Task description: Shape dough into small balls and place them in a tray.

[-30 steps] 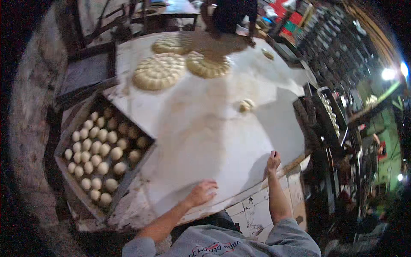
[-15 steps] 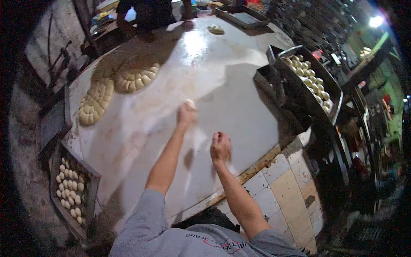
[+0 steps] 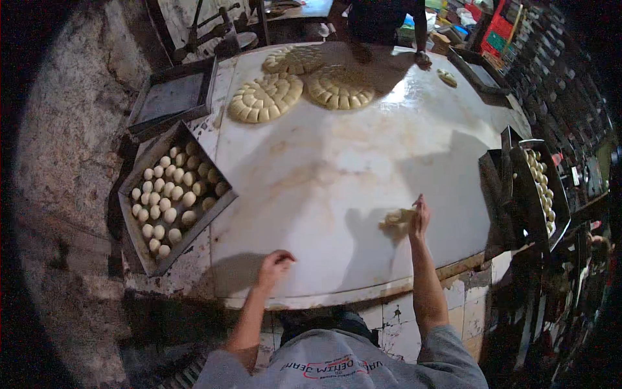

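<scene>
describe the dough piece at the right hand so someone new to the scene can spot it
Start from the big pale round table and go to its near right edge, where the right hand rests. The dough piece lies flat at its fingertips, alone, unlike the ring-shaped arrangements at the far side.

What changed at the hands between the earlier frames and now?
The right hand now holds a piece of dough on the table; earlier it was empty. The left hand pulled back from mid-table to the near edge, loosely curled. The dough rings and tray of dough balls look unchanged.
</scene>
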A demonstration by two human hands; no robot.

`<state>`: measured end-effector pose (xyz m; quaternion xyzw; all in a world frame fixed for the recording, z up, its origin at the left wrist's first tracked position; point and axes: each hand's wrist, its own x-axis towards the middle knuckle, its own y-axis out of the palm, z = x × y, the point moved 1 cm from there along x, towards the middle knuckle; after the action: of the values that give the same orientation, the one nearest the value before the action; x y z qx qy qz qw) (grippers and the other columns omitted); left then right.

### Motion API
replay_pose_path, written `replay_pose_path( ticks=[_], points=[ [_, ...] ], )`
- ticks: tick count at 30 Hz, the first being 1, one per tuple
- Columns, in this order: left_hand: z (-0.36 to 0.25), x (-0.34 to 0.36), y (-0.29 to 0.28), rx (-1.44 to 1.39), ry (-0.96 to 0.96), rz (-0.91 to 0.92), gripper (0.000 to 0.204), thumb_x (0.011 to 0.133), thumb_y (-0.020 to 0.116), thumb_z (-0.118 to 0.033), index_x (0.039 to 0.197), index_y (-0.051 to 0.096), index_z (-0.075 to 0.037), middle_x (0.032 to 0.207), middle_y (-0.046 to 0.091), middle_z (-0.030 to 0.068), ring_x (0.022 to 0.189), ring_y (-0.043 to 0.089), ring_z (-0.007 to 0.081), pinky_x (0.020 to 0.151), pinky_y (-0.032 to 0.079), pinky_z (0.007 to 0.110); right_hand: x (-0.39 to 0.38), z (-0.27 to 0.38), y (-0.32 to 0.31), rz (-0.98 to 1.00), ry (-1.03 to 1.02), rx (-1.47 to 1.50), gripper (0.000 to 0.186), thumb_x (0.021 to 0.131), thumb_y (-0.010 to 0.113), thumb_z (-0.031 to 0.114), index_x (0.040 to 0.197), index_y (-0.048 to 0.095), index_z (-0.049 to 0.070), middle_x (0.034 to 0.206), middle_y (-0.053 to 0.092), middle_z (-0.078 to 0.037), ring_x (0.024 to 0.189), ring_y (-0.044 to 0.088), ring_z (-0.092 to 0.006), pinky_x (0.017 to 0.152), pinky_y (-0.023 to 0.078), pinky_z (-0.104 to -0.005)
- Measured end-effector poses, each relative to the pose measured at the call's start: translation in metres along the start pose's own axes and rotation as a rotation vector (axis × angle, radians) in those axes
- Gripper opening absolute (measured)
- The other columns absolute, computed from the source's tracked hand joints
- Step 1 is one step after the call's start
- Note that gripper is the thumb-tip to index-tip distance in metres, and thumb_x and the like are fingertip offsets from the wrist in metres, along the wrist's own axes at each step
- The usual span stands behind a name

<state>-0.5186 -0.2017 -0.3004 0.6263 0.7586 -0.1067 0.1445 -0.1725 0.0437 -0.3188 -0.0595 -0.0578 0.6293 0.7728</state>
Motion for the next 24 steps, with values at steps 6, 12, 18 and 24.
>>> replay_pose_path(
  ticks=[6, 12, 18, 24],
  points=[
    [-0.026, 0.009, 0.005, -0.239, 0.103, 0.013, 0.036, 0.083, 0.063, -0.023, 0.113, 0.055, -0.005, 0.107, 0.058, 0.0061, 0.105, 0.052, 0.0176, 0.097, 0.037, 0.031, -0.083, 0.073, 0.041, 0.193, 0.130, 0.409, 0.035, 0.087, 0.050, 0.041, 0.083, 0.053, 0.006, 0.076, 0.051, -0.004, 0.074, 0.051, -0.0124, 0.062, 0.043, -0.0272],
    [-0.085, 0.026, 0.127, -0.112, 0.466, 0.209, 0.037, 0.081, 0.064, -0.014, 0.114, 0.053, -0.002, 0.100, 0.059, 0.0083, 0.090, 0.057, 0.0148, 0.081, 0.047, 0.027, -0.122, 0.132, 0.040, 0.151, 0.048, 0.006, 0.033, 0.082, 0.062, 0.037, 0.082, 0.054, 0.005, 0.074, 0.053, -0.006, 0.065, 0.051, -0.0115, 0.055, 0.042, -0.0271],
    [-0.069, -0.001, 0.073, 0.084, 0.109, 0.042, 0.018, 0.078, 0.064, -0.007, 0.095, 0.063, -0.001, 0.080, 0.063, 0.0048, 0.069, 0.054, 0.0098, 0.063, 0.045, 0.024, -0.112, 0.092, 0.023, -0.006, 0.190, -0.047, 0.034, 0.082, 0.064, 0.031, 0.072, 0.052, 0.000, 0.055, 0.050, -0.005, 0.050, 0.048, -0.0128, 0.047, 0.040, -0.0277],
    [0.009, -0.040, 0.020, 0.070, 0.228, -0.347, 0.019, 0.076, 0.056, 0.007, 0.095, 0.059, 0.006, 0.092, 0.060, 0.0129, 0.091, 0.058, 0.0212, 0.076, 0.051, 0.032, -0.120, 0.026, 0.012, 0.101, -0.062, -0.304, 0.037, 0.083, 0.061, 0.036, 0.075, 0.052, 0.001, 0.057, 0.052, -0.009, 0.053, 0.052, -0.0174, 0.048, 0.040, -0.0331]
  ],
)
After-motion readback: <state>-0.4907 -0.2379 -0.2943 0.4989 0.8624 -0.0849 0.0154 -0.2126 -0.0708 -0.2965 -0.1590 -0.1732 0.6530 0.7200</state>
